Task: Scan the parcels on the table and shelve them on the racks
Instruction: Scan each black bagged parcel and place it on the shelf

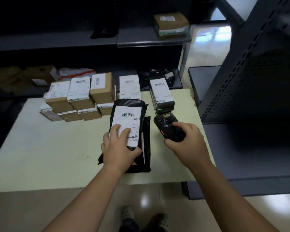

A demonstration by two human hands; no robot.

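Note:
A black plastic parcel [129, 113] with a white barcode label lies on the pale table [49, 148], over another flat black bag [146, 148]. My left hand [119, 146] grips the parcel's near end, fingers on the label and thumb round its right edge. My right hand [184, 141] holds a black handheld scanner [167, 126], which points away toward a dark labelled box [161, 94]. Several brown cardboard parcels [79, 99] with white labels are stacked at the table's far left. A white-labelled parcel [130, 87] sits behind the black one.
A dark metal rack [251, 81] stands to the right with bare shelves. Behind the table, a low rack holds a taped cardboard box [171, 25], a black bag [105, 29] and more parcels [40, 77] lower left. My shoes [129, 216] show on the shiny floor.

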